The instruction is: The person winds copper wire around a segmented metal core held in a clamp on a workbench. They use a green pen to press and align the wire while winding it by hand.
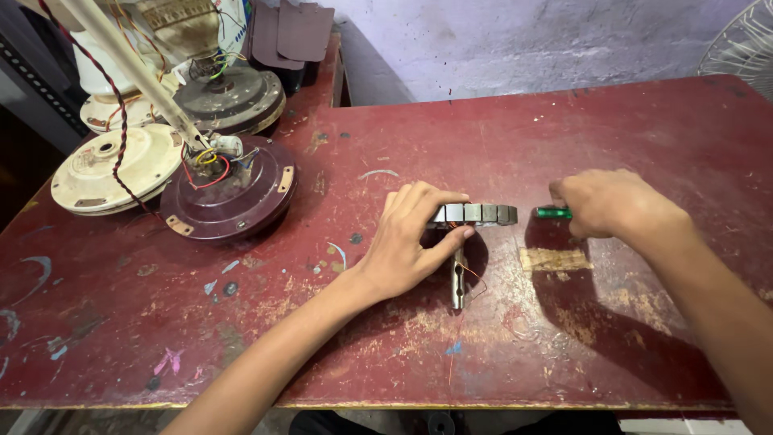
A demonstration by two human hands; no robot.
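While the left hand (pixel 407 242) pinched a grey ring-shaped motor core (pixel 473 213) between thumb and fingers, holding it on edge near the middle of the tabletop (pixel 564 129), the right hand (pixel 613 203) was closed around a tool with a green handle (pixel 554 213), its tip aimed at the core's right side. The core stood on a thin rim, so a sideways push from the tool could have tipped it or rolled it out of the pinch. The tool's tip was hidden behind the fingers, and I could not tell whether it touched the metal; a slip there might have driven it toward the left thumb. A thin red wire (pixel 475 274) trailed from the core beside a slim metal piece (pixel 458 278) lying on the tabletop just below it, and a tug could have snagged or broken that wire.

Toward the far left corner lay a dark maroon fan motor housing (pixel 229 197) with loose coloured wires, a cream housing (pixel 113 165) touching its left side, and a darker one (pixel 233 97) behind. A pale rod (pixel 133 68) with a twisted cord slanted over them. They sat well apart from both hands. A wire fan guard (pixel 745 40) showed at the far right corner. Nothing stood between the hands and the core.
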